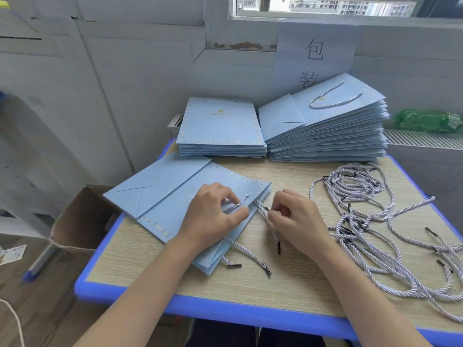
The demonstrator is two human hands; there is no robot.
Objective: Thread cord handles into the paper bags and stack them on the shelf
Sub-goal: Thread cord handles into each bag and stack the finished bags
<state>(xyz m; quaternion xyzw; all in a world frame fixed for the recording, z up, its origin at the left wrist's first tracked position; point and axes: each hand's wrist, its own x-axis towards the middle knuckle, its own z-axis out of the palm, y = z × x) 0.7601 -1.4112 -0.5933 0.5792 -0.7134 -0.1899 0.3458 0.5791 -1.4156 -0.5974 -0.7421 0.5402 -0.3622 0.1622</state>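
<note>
A flat light-blue paper bag (162,194) lies on the table in front of me, its open top edge towards the right. My left hand (213,216) rests on the bag and pinches a loop of grey-white twisted cord (236,204) near the top edge. My right hand (298,219) sits just right of the bag's edge, fingers closed on the other stretch of that cord (263,212). A black-tipped end (278,247) hangs below my right hand. Two more cord ends (250,256) stick out from under the bag's lower corner.
A tangle of loose cords (370,221) covers the table's right side. Behind stand a stack of plain bags (220,126) and a taller stack with handles (325,126). The table has a blue rim (175,304). An open cardboard box (82,221) sits on the floor at left.
</note>
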